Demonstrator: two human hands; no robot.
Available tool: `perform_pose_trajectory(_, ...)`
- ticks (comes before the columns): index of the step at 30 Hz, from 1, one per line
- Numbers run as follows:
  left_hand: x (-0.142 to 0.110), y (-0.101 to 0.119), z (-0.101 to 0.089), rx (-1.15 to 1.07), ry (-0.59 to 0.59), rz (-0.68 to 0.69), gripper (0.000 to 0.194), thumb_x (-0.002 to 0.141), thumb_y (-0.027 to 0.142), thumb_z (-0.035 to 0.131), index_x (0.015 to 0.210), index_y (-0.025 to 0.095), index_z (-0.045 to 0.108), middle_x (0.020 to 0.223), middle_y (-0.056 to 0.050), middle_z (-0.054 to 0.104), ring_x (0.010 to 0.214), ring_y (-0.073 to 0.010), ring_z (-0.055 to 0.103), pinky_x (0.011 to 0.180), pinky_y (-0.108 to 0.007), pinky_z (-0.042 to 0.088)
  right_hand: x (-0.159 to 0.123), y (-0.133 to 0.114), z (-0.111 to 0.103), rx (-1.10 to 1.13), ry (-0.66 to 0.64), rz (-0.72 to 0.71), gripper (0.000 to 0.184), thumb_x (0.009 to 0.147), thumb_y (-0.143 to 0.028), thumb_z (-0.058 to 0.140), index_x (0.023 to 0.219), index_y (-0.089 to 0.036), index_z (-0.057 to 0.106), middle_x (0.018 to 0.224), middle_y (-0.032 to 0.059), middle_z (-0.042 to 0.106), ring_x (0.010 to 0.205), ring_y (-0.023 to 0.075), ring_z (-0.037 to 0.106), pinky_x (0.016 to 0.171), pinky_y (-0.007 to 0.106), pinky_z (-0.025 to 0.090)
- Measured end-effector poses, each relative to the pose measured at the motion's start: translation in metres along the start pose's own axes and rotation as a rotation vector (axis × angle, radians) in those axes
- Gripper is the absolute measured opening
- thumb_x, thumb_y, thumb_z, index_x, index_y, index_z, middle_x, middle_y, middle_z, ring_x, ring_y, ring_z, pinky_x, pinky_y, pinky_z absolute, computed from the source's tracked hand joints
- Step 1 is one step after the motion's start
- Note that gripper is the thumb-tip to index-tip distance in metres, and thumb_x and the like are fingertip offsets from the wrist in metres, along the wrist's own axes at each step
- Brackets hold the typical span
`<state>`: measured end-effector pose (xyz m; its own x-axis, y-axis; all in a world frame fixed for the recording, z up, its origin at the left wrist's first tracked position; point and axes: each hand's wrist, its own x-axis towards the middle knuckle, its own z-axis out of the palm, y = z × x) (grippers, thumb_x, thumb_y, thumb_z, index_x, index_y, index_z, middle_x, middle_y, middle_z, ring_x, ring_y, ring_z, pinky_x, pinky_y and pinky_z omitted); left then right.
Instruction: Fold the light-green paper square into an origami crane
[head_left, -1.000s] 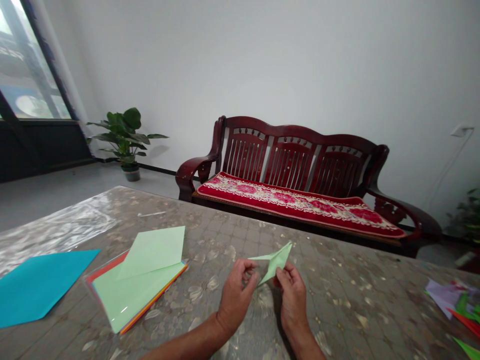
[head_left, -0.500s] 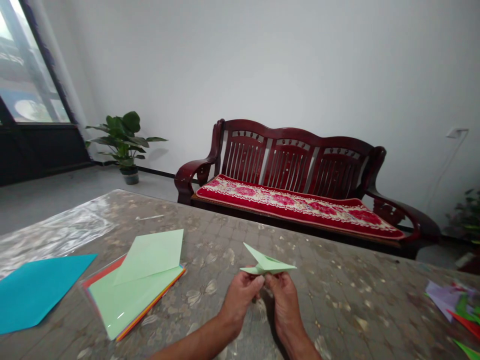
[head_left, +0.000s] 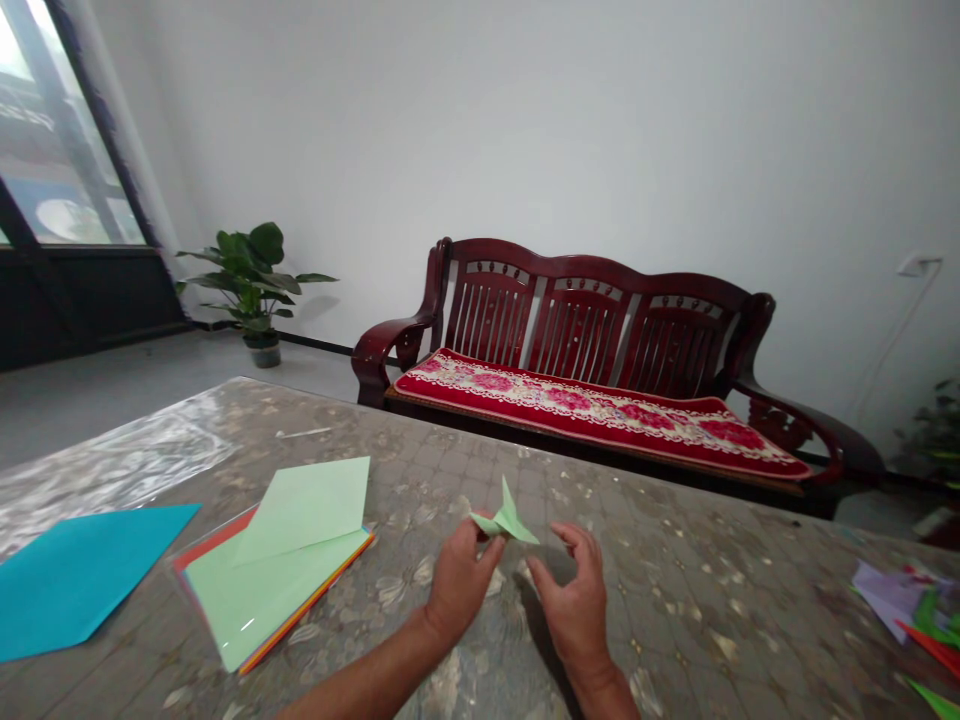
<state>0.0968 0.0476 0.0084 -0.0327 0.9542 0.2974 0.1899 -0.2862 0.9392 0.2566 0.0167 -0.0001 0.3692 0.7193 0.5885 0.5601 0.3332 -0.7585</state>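
A small folded light-green paper piece (head_left: 510,518), with pointed flaps, is pinched between the thumb and fingers of my left hand (head_left: 463,578). One flap points up and another slants down to the right. My right hand (head_left: 577,595) is just to the right of the paper, apart from it, with thumb and fingers spread and nothing between them. The lower part of the paper is hidden by my left fingers. Both hands are above the patterned tabletop (head_left: 675,600).
Left of my hands lies a stack of coloured paper (head_left: 285,590) with a loose light-green sheet (head_left: 315,505) on top. Beyond it are a blue sheet (head_left: 90,570) and clear plastic (head_left: 150,450). Folded coloured papers (head_left: 900,600) lie far right. A wooden bench (head_left: 577,330) stands behind the table.
My right hand has let go of the folded paper and moved slightly right, its fingers opening. The paper has turned in my left hand, which has shifted a little left.
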Motion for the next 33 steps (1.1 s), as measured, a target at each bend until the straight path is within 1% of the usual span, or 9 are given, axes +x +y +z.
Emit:
perform_pose_trajectory(2,-0.003,-0.001,0.000,0.093,-0.021,0.066,0.011,0.079,0.030,0.062,0.083,0.020,0.064,0.081,-0.003,0.068,0.079,-0.0212,0.062,0.075,-0.032,0.047,-0.001,-0.005,0.000,-0.034,-0.072,-0.088,0.025,0.075,-0.030,0.073,0.097,-0.022,0.065,0.096,0.0052,0.066,0.093,0.0232,0.060,0.086,0.037,0.047)
perform_pose_trajectory(4,-0.005,-0.001,0.002,0.092,-0.050,0.080,0.009,0.079,0.029,0.062,0.077,0.020,0.061,0.075,0.000,0.063,0.073,-0.0184,0.059,0.070,-0.028,0.045,-0.003,-0.010,0.001,-0.042,-0.126,-0.126,0.012,0.080,-0.029,0.070,0.089,-0.023,0.065,0.087,0.0027,0.065,0.086,0.0209,0.060,0.079,0.033,0.048)
perform_pose_trajectory(7,-0.006,-0.001,0.009,-0.116,-0.149,0.008,0.009,0.079,0.028,0.061,0.079,0.019,0.057,0.073,0.002,0.061,0.070,-0.0158,0.058,0.066,-0.025,0.046,-0.005,-0.013,0.002,-0.047,-0.142,-0.161,0.006,0.085,-0.028,0.066,0.083,-0.023,0.063,0.079,0.0005,0.063,0.078,0.0183,0.058,0.072,0.029,0.047)
perform_pose_trajectory(10,-0.004,0.002,0.013,-0.359,-0.219,-0.093,0.015,0.076,0.026,0.064,0.087,0.018,0.057,0.080,0.000,0.064,0.077,-0.0166,0.062,0.073,-0.027,0.049,-0.006,-0.015,0.003,-0.070,-0.116,-0.227,0.002,0.088,-0.024,0.063,0.086,-0.023,0.063,0.079,0.0005,0.063,0.077,0.0175,0.058,0.071,0.028,0.047)
perform_pose_trajectory(14,-0.002,0.005,0.013,-0.472,-0.206,-0.169,0.032,0.071,0.027,0.071,0.098,0.018,0.057,0.091,-0.003,0.068,0.086,-0.0188,0.066,0.081,-0.029,0.051,-0.004,-0.017,0.001,-0.117,-0.096,-0.336,0.004,0.091,-0.020,0.059,0.089,-0.023,0.062,0.079,0.0011,0.063,0.078,0.0177,0.058,0.073,0.030,0.046)
perform_pose_trajectory(17,-0.002,0.003,0.012,-0.507,-0.192,-0.168,0.042,0.071,0.028,0.073,0.107,0.018,0.055,0.096,-0.005,0.069,0.089,-0.0196,0.066,0.084,-0.030,0.050,-0.003,-0.019,0.001,-0.159,-0.085,-0.363,0.005,0.091,-0.020,0.058,0.091,-0.023,0.061,0.080,0.0017,0.064,0.078,0.0183,0.058,0.073,0.031,0.045)
perform_pose_trajectory(24,-0.005,0.004,0.013,-0.450,-0.171,-0.115,0.026,0.076,0.030,0.069,0.097,0.017,0.059,0.087,-0.003,0.067,0.083,-0.0184,0.064,0.079,-0.029,0.050,-0.005,-0.026,0.001,-0.211,-0.101,-0.364,0.006,0.089,-0.019,0.058,0.093,-0.023,0.061,0.084,0.0021,0.065,0.082,0.0189,0.058,0.075,0.032,0.045)
perform_pose_trajectory(28,-0.006,0.005,0.013,-0.408,-0.170,-0.119,0.026,0.076,0.030,0.068,0.096,0.017,0.059,0.085,-0.002,0.067,0.079,-0.0173,0.063,0.078,-0.029,0.050,-0.006,-0.029,-0.001,-0.254,-0.118,-0.365,0.007,0.089,-0.025,0.062,0.096,-0.023,0.061,0.086,0.0028,0.066,0.084,0.0194,0.058,0.078,0.033,0.045)
perform_pose_trajectory(33,-0.009,0.002,0.015,-0.447,-0.173,-0.116,0.028,0.076,0.028,0.069,0.099,0.018,0.058,0.089,-0.003,0.067,0.084,-0.0185,0.064,0.080,-0.029,0.051,-0.006,-0.028,-0.001,-0.278,-0.116,-0.370,0.008,0.091,-0.025,0.061,0.098,-0.023,0.063,0.088,0.0031,0.067,0.085,0.0191,0.058,0.078,0.033,0.044)
